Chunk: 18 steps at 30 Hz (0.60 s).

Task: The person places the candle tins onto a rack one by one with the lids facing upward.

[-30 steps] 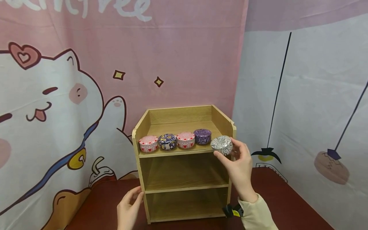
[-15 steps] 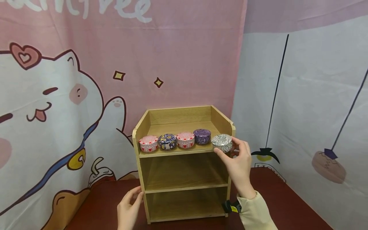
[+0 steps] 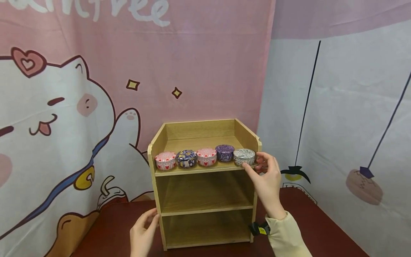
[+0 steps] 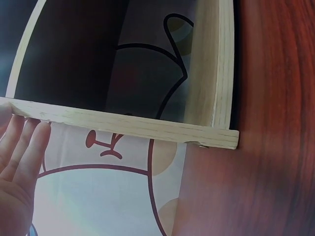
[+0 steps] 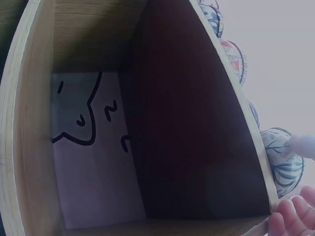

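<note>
A round tin with a black-and-white leaf pattern (image 3: 244, 157) sits upright at the right end of the top board of a small wooden shelf (image 3: 207, 211). The thumb of my right hand (image 3: 267, 178) touches its front, while the other fingers lie just right of it by the side panel. In the right wrist view the thumb meets the tin and fingertips (image 5: 290, 216) are at the shelf's corner. My left hand (image 3: 143, 230) grips the shelf's left side panel, fingers (image 4: 29, 147) along its outer face and thumb at its front edge.
Left of the patterned tin, in a row, stand a purple tin (image 3: 225, 153), a pink tin (image 3: 207, 157), a dark blue tin (image 3: 186, 159) and another pink tin (image 3: 165, 161). The shelf stands on a dark red table (image 3: 298, 214) before a printed cloth (image 3: 208, 71).
The black-and-white tin has gone from tilted in my right hand to upright on the board, slightly further left. My right fingers have parted from its side. The left hand stays put.
</note>
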Available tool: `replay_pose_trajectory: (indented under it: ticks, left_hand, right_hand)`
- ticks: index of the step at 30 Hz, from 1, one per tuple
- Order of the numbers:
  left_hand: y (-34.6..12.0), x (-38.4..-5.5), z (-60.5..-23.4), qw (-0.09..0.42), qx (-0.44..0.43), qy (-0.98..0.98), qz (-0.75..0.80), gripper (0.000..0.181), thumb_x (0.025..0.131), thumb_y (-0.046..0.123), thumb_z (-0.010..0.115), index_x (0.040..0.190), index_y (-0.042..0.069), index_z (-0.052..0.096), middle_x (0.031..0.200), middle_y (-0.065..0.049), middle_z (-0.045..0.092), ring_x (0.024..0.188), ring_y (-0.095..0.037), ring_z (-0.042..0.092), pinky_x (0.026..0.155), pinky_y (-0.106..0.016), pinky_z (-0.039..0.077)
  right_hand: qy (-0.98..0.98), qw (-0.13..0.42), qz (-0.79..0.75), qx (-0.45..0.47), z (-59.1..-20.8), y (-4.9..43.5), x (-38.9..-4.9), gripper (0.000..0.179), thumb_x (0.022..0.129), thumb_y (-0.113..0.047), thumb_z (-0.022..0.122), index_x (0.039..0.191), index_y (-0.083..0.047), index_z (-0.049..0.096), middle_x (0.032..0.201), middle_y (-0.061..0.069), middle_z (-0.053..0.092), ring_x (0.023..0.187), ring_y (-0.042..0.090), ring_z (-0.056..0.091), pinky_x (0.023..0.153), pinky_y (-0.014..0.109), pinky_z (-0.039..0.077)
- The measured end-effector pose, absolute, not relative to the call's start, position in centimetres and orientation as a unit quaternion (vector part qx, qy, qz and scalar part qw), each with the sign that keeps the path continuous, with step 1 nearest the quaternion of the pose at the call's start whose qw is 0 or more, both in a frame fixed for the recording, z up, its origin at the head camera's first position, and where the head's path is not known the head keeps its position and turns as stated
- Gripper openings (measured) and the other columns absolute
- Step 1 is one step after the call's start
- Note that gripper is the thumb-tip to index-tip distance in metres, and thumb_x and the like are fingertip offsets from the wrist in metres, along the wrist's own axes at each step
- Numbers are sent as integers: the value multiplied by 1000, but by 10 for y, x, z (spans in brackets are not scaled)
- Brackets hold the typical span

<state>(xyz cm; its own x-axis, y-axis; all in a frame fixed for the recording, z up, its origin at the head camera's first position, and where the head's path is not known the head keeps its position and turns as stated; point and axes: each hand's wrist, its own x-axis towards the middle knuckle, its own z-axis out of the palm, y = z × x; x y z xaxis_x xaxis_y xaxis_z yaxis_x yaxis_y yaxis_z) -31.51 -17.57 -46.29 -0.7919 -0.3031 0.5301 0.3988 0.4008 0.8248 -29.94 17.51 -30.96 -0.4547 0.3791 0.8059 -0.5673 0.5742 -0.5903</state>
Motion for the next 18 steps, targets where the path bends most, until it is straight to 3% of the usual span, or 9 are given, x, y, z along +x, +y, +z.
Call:
replay_pose_trajectory:
  ticks: [18]
  left_hand:
    - [-173, -313, -463, 324, -29, -773, -545, 20, 85, -1, 72, 104, 6, 73, 91, -6, 71, 72, -4, 65, 60, -18, 56]
  right_hand:
    - [-729, 517, 443, 73, -305, 180, -303, 39, 76, -6, 83, 108, -2, 62, 85, 9, 52, 66, 13, 48, 55, 15, 39]
